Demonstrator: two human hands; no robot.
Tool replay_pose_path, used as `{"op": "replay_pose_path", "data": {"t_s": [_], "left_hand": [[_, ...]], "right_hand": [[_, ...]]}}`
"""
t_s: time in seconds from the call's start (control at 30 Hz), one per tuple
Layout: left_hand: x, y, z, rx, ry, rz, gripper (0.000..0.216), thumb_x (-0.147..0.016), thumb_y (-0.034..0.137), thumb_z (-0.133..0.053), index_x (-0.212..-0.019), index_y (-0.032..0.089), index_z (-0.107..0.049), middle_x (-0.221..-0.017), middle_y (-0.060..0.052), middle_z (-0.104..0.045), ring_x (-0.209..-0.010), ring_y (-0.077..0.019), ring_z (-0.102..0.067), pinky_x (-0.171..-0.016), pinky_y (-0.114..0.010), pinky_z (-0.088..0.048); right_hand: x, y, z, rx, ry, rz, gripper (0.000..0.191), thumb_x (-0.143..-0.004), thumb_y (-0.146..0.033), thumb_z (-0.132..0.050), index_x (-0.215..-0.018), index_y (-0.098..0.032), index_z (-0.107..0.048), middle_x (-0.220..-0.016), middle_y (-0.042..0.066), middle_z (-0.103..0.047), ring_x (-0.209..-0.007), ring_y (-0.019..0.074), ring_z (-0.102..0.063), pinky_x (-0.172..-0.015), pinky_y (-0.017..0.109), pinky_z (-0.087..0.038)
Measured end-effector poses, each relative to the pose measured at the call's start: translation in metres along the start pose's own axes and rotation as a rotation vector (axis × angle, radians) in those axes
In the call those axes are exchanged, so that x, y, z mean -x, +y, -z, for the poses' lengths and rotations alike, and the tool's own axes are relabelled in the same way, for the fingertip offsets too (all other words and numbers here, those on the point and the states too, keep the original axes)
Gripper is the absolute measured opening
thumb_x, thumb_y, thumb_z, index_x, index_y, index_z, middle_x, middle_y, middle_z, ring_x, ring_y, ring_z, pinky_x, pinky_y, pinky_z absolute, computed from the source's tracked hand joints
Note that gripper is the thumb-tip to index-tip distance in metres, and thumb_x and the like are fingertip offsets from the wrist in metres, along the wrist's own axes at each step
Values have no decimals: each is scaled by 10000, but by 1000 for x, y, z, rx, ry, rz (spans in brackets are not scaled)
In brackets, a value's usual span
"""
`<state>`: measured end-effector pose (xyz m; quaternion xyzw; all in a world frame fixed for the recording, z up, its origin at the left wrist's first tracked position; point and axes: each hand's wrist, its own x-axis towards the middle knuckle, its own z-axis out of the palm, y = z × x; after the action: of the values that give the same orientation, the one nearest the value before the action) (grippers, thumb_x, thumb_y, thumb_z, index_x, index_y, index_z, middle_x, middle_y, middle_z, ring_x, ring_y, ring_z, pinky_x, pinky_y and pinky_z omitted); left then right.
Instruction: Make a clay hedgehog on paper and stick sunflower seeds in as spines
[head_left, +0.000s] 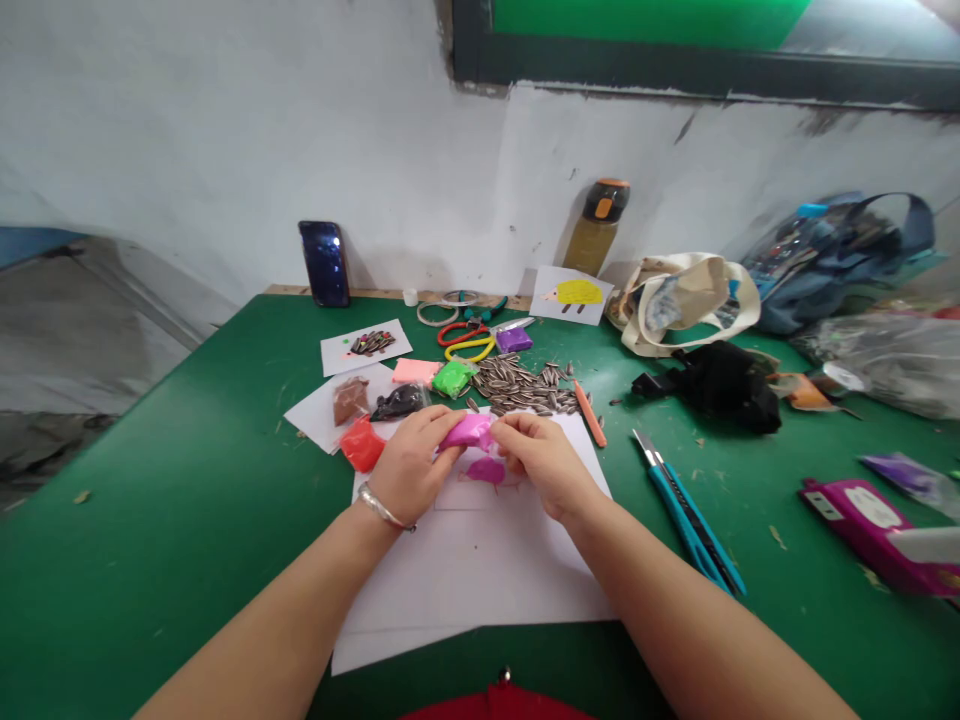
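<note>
A small packet of pink modelling clay point(470, 431) is held between my two hands above the white paper point(480, 570). My left hand point(415, 462), with a silver bracelet at the wrist, is closed round the packet's left side. The fingertips of my right hand point(546, 458) pinch its right end. Just below the packet, a flattened pink clay shape point(487, 470) lies on a drawn outline on the paper. Close to my left hand lie a red clay packet point(363, 444) and a black one point(401, 401). Sunflower seeds point(517, 385) are heaped beyond my hands.
Brown point(350, 400), green point(453, 378) and purple clay packets point(514, 340) lie behind, near scissors point(469, 342). A teal utility knife point(686, 515) and an orange tool point(590, 413) are at right. A phone point(325, 264) and a bottle point(596, 230) stand along the wall.
</note>
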<state>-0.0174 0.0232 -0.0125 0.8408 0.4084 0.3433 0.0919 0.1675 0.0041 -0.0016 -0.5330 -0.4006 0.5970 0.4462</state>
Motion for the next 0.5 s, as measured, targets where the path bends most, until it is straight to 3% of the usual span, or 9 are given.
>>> {"op": "replay_pose_path", "data": {"t_s": [0.13,0.27,0.43,0.5], "left_hand": [[-2,8,0,-35,31,-58,294,-868,156,-530,-1155,130,-590,-1075,-117,-609,-989,-213,-571,-894,-409,-506],[-4,14,-1,-49,30,-68,291,-870,147,-522,-1152,134,-591,-1046,-114,-601,-963,-211,-567,-872,-395,-511],[-4,15,-2,-55,69,-44,273,-875,179,-526,-1138,155,-595,-1036,-104,-599,-959,-212,-570,-874,-393,-511],[-3,13,-1,-44,83,-14,272,-873,195,-539,-1138,174,-592,-1037,-91,-604,-973,-211,-572,-890,-398,-507]], "right_hand": [[-2,-1,4,-78,-26,-1,201,-704,-326,-676,-655,-175,-552,-483,-71,-434,-443,65,-344,-448,225,-232],[-1,-3,2,-131,-5,66,164,-686,-273,-688,-647,-179,-560,-510,-69,-458,-468,66,-347,-468,228,-238],[3,-9,3,-30,1,221,62,-710,-245,-660,-728,-188,-673,-666,-21,-595,-577,93,-450,-540,238,-337],[2,-9,5,74,12,271,136,-738,-244,-629,-830,-204,-720,-786,7,-642,-663,118,-505,-597,255,-383]]}}
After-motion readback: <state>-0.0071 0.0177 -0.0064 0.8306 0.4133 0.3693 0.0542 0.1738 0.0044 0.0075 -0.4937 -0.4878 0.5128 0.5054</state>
